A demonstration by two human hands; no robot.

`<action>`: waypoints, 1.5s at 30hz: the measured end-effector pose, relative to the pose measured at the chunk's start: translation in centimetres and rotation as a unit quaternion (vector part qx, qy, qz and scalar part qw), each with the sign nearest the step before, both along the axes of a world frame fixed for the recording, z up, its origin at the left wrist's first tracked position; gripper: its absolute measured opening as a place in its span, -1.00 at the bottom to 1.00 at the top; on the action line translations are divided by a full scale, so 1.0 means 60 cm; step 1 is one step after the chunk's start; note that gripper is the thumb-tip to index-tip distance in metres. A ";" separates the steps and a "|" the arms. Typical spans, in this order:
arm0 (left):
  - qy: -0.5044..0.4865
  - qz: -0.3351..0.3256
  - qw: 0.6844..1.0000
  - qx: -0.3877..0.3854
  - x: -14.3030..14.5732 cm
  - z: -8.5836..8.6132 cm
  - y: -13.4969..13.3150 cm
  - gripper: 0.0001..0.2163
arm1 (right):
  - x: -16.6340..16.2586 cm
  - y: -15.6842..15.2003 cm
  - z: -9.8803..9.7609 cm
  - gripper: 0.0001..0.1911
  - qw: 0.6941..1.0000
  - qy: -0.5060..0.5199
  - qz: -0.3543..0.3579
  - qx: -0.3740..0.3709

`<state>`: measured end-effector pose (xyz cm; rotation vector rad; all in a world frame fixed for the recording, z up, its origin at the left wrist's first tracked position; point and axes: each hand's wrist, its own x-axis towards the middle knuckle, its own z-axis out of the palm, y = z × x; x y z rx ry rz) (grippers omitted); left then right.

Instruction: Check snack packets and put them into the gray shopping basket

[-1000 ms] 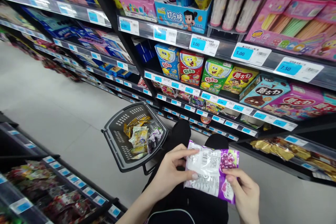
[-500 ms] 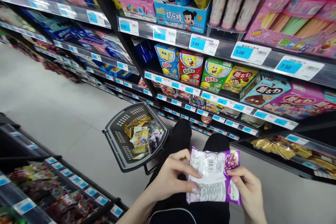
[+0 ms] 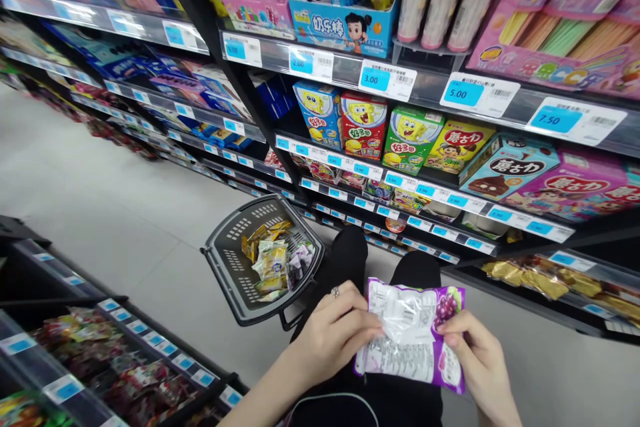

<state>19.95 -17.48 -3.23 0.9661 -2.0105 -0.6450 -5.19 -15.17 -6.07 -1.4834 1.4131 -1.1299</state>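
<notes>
A purple and white snack packet (image 3: 411, 335) with grapes printed on it is held low in front of me, its printed back facing up. My left hand (image 3: 330, 340) pinches its left edge; a ring shows on one finger. My right hand (image 3: 477, 363) grips its right edge near the grape picture. A dark plastic shopping basket (image 3: 225, 260) stands on the floor just left of my legs and holds several yellow, green and purple sweet packets.
Shelves of boxed and bagged sweets (image 3: 400, 133) with blue price tags fill the right and run away down the aisle. A lower shelf of red-wrapped goods (image 3: 100, 360) stands at bottom left. Pale floor (image 3: 100, 213) lies between them.
Both hands and the packet have sunk slightly and shifted right. My left hand has turned, so the ring shows, and its fingers now curl over the packet's left edge.
</notes>
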 end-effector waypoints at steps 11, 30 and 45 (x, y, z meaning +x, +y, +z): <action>0.073 0.059 0.992 0.079 -0.019 0.026 0.004 -0.86 | 0.033 0.022 0.027 -0.63 0.992 -0.028 -0.126 0.014; 0.532 0.022 0.648 0.545 -0.048 -0.053 0.005 -0.35 | 0.060 -0.017 0.024 -0.65 0.968 -0.214 -0.073 0.112; 0.455 0.103 0.672 0.575 -0.034 -0.054 0.007 -0.47 | 0.008 -0.027 -0.001 -0.63 0.938 -0.235 0.171 0.192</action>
